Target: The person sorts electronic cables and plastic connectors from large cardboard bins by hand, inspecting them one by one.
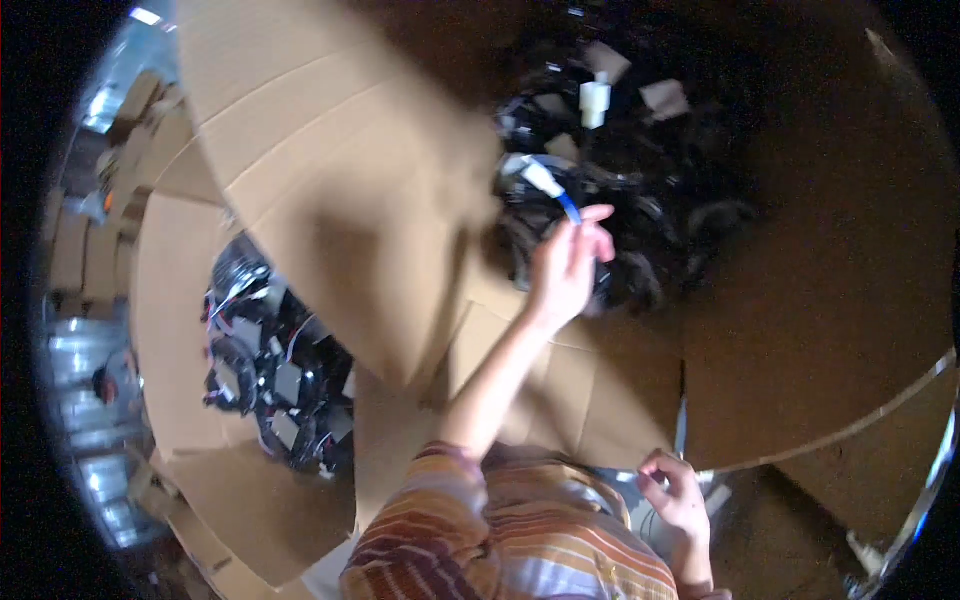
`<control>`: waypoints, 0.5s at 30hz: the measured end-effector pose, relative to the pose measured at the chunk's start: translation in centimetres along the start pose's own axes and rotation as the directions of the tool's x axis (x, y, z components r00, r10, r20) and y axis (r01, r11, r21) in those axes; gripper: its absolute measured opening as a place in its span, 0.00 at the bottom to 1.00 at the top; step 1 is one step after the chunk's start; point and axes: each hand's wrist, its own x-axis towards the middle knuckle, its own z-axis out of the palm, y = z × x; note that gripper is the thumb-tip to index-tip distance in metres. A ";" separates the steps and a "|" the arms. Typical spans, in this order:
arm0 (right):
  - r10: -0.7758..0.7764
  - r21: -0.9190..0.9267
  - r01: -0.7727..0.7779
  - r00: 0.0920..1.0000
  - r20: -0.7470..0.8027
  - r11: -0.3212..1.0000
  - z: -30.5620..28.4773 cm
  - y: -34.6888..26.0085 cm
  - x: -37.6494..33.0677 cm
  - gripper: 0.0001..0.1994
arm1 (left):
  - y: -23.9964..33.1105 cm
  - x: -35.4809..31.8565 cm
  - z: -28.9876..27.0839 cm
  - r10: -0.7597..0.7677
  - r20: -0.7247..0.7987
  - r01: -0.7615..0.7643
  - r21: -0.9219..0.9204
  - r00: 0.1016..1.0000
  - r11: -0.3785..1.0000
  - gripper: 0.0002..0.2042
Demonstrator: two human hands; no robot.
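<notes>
Second cardboard box (170, 300) at left, full of black wired parts (265, 370); stacked cartons (130, 140) beyond.

1. The scene is dimly lit; warm light falls from the upper left, where a ceiling lamp (145, 15) glares.
2. The right cardboard box (830, 300) is sunk in deep shadow.
3. Motion blur softens everything.
4. Edges are bent by fisheye distortion, and black corners are left.
</notes>
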 end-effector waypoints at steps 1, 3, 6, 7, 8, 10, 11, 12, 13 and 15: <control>0.047 0.028 -0.047 0.999 0.007 0.999 -0.1 -0.3 0.0 0.03 | 0.1 -1.5 -0.2 -0.047 0.097 0.047 -0.001 0.994 0.999 0.18; -0.027 0.091 0.028 1.000 -0.008 0.995 0.2 -0.2 0.1 0.04 | 1.2 -4.2 -0.8 -0.188 0.219 0.224 -0.156 0.957 0.962 0.15; -0.064 0.007 0.064 0.998 -0.012 0.998 -0.1 -1.1 0.0 0.04 | 2.9 -7.6 -0.7 -0.283 0.354 0.314 -0.030 0.891 0.949 0.16; -0.117 0.047 0.118 0.993 -0.024 0.992 -0.2 -1.4 0.2 0.03 | 3.3 -8.6 -0.5 -0.314 0.395 0.354 -0.028 0.863 0.935 0.18; -0.119 0.051 0.121 0.992 -0.040 0.991 -0.3 -1.7 0.3 0.03 | 3.6 -9.4 -0.3 -0.332 0.431 0.375 -0.016 0.839 0.927 0.18; -0.106 0.094 0.108 0.994 -0.028 0.990 -0.4 -2.8 0.5 0.03 | 3.8 -10.9 -0.7 -0.303 0.506 0.320 0.056 0.808 0.946 0.19; -0.133 0.057 0.134 0.991 -0.008 0.989 -0.9 -3.1 0.7 0.04 | 4.0 -11.2 -0.4 -0.317 0.529 0.310 0.104 0.787 0.945 0.17; -0.161 0.057 0.163 0.987 -0.027 0.985 -1.2 -3.2 0.8 0.04 | 4.2 -11.3 -0.1 -0.291 0.558 0.277 0.113 0.777 0.954 0.16; -0.190 0.055 0.193 0.981 -0.045 0.980 -1.4 -3.3 1.0 0.04 | 4.3 -11.3 0.1 -0.264 0.586 0.241 0.119 0.766 0.963 0.16; -0.215 0.085 0.221 0.974 -0.075 0.971 -1.4 -3.5 1.3 0.04 | 3.8 -11.9 -0.6 -0.148 0.606 0.090 0.125 0.782 0.988 0.14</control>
